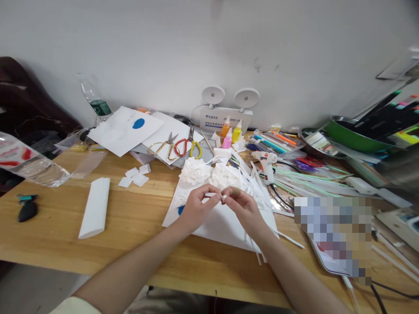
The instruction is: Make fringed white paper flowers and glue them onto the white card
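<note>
- Near the centre of the frame, a small white paper strip (223, 197) is being pinched between the fingertips of both hands, right over the white sheet (219, 224).
- By the left hand (198, 208) the strip is gripped, thumb and index finger drawn narrow; by the right hand (244, 210) it is met from the other side, also in a tight pinch.
- How much of it is hidden by the fingers cannot be told.
- Just beyond the hands, two crumbly white clumps (195, 171) are seen, and to their right loose white strips (258, 194) are spread across the sheet.
- Upper centre now: gold-handled scissors (170, 139) are laid beside red-and-yellow-handled pliers (187, 140), with squeeze bottles (226, 141) stood to their right.
- Right of centre, a hot glue gun (267, 168) is seen, its cord trailed downward.
- Over on the left, small paper squares (140, 179) are scattered and a folded white paper (94, 207) is laid on the wooden table (59, 231).
</note>
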Motion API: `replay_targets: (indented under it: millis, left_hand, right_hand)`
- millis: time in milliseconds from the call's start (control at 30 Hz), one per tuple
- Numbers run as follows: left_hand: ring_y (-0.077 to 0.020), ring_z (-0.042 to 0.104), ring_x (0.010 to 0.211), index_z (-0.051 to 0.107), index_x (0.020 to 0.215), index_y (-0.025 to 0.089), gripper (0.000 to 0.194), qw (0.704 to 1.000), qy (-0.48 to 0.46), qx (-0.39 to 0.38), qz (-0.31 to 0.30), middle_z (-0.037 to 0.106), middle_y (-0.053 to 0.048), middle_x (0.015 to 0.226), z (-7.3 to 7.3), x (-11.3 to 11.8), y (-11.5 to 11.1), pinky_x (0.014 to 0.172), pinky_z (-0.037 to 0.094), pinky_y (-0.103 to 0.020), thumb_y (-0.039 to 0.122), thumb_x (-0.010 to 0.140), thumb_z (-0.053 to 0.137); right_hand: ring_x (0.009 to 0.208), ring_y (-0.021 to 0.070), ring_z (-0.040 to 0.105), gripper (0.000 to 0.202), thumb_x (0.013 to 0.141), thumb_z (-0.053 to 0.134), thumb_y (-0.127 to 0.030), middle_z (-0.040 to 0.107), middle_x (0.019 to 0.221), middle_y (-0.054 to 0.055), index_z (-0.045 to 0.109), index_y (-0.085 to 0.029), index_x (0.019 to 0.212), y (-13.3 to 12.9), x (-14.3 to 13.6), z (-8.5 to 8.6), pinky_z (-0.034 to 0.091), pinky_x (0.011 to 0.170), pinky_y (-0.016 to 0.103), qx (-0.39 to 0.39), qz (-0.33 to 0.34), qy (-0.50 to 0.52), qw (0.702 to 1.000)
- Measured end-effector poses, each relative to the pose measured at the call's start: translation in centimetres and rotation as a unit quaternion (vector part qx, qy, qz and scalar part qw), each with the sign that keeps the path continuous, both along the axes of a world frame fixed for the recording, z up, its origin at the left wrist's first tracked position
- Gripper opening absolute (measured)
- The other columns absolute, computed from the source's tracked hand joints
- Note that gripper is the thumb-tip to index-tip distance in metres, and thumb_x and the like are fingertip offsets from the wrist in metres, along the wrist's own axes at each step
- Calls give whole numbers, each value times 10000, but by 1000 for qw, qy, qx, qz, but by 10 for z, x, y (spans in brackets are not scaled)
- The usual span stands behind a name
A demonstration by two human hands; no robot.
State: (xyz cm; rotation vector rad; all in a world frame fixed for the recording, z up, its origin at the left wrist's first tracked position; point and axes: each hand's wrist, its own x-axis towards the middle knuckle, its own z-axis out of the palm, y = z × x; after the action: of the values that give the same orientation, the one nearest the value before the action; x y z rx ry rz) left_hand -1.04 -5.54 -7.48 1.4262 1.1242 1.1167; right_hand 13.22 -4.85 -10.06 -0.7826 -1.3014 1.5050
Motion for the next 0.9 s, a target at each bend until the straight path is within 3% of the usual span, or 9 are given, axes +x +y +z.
replay_targets:
  millis: [400, 567, 900]
  left_hand:
    - [-133, 557, 752, 595, 726, 185, 106, 999, 17, 23, 28, 599, -11, 741, -5, 0, 1, 689, 432, -250, 261, 763, 531]
    - [-142, 559, 760, 625, 749, 178, 103, 996, 40, 58, 53, 617, -28, 766, -7, 0, 2, 703, 433, -262, 250, 752, 551]
    - [-144, 572, 760, 646, 768, 172, 113, 991, 64, 110, 43, 627, -38, 768, -7, 0, 0, 718, 445, -276, 233, 764, 550]
  right_hand:
    - [732, 137, 473, 97, 805, 544, -300, 501, 748, 0, 554, -210, 770, 0, 2, 6, 394, 683, 263, 50, -17, -56, 997]
    - [743, 144, 488, 78, 811, 541, -280, 509, 757, 7, 559, -209, 783, 1, 5, 2, 395, 683, 269, 98, -57, -102, 988]
    - [734, 162, 512, 75, 805, 551, -273, 537, 739, 19, 561, -206, 772, 1, 5, 0, 411, 682, 295, 153, -129, -167, 965]
